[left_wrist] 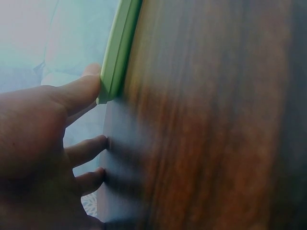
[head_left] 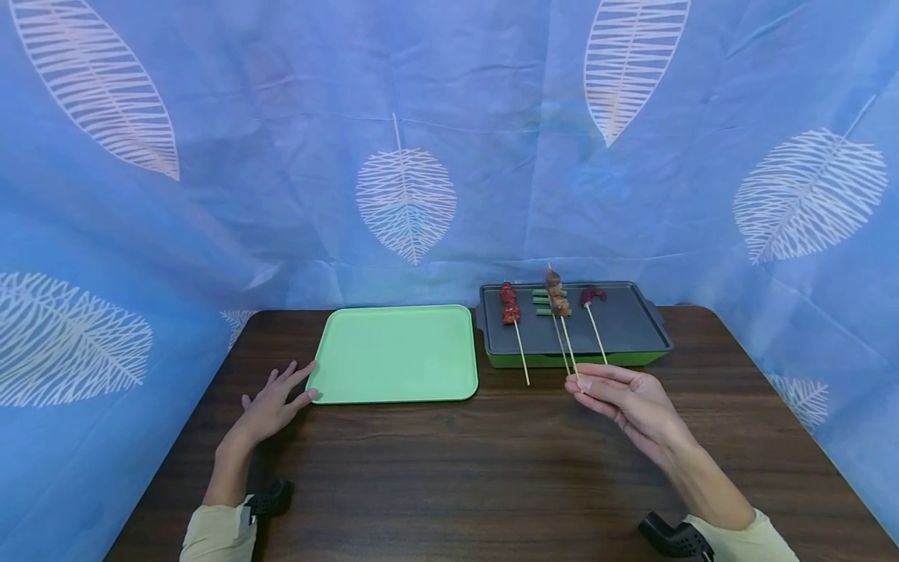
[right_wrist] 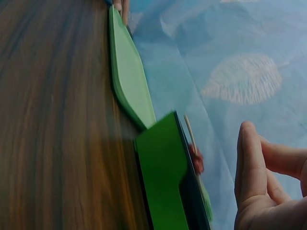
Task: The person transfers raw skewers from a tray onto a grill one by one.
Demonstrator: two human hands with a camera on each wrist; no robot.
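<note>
My right hand pinches the lower end of a skewer with brown meat chunks, held tilted over the griddle. Behind it, partly hidden, lies a skewer of green vegetable pieces. A red meat skewer rests to the left, and one with a dark red curled piece to the right; their sticks reach over the griddle's front edge. My left hand has its fingers spread at the left edge of a light green tray. Thumb and fingertips touch its rim in the left wrist view.
The griddle has a dark top and a green base, standing close to the right of the tray. Both are at the back of a dark wooden table. A blue cloth with white leaf prints hangs behind.
</note>
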